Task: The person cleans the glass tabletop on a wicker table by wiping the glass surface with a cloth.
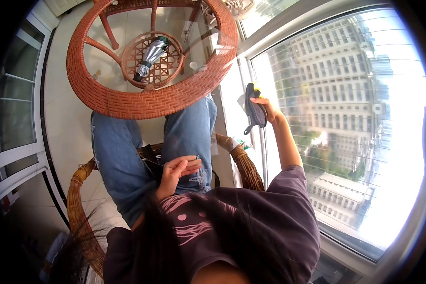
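Pad (pixel 258 112) of dark grey, soft-looking material, long and bent along its middle, with a slightly mottled inner face, a smooth black border, a small loop at the near end and a bit of bright yellow at the far right edge. Held well out to the right, in front of the window, in the right hand (pixel 268 108), with one digit laid across the face and the others partly hidden behind, gripping the pad; exact contact of the hidden fingertips impossible to tell. Left hand (pixel 176 175) over the lap, bare, fingers loosely bent and pressed side by side, thumb lying near them. Beneath, faded blue jeans (pixel 123 165) with frayed, ripped threads at the knee. Nearer, a plum-grey shirt (pixel 274 217) of smooth cloth with a pink print. To left and right of the legs, curved chair arms (pixel 247 169) of brown wound cane. Farther off, a round table (pixel 142 105) with a broad reddish herringbone weave and clear glass, and an open-lattice basket shelf (pixel 174 71) visible within the ring. Over that lattice, a silvery, crinkled bundle (pixel 151 52), narrow at the waist, dark at both ends; above or below the glass, hard to tell. Around the table legs, pale glossy floor tiles (pixel 71 94). On the right, a large window (pixel 326 85) in a white frame, crossed by thin lines, with blocky pale buildings beyond
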### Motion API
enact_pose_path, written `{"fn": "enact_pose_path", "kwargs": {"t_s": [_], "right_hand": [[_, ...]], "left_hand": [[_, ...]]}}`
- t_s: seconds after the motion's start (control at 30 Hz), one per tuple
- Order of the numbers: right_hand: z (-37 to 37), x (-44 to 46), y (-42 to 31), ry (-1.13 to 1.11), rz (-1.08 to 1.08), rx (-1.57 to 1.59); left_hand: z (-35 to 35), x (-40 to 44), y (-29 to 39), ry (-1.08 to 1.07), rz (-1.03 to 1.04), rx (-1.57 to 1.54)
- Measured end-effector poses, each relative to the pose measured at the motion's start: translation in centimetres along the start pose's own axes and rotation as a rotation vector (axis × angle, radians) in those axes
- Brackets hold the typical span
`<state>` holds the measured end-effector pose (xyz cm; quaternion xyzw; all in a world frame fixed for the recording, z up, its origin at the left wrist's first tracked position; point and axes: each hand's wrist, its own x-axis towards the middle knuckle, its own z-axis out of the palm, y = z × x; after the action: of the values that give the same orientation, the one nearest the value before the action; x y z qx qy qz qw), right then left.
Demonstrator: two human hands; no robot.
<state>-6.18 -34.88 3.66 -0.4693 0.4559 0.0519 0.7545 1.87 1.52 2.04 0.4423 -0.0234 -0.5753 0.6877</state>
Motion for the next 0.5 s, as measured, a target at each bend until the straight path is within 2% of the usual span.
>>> {"fn": "enact_pose_path", "kwargs": {"t_s": [0.17,0.27,0.37,0.43,0.5], "right_hand": [[1.1,-0.4,-1.7,0.035,-0.067,0.003],[1.9,-1.2,-0.2,0.078,-0.196,0.075],[2.8,-3.3,1.5,0.036,-0.051,0.131],[3.2,-4.1,2.6,-0.017,-0.037,0.175],[2.8,-3.7,3.9,0.028,-0.103,0.116]], "left_hand": [[1.4,0.3,1.3,-0.017,0.074,-0.013],[0.4,0.1,1.9,0.033,0.13,-0.02],[-2.1,-0.1,2.1,0.095,0.2,0.07],[-3.8,-0.1,2.5,0.084,0.206,0.119],[-4.9,-0.1,3.3,0.03,0.158,0.153]]}}
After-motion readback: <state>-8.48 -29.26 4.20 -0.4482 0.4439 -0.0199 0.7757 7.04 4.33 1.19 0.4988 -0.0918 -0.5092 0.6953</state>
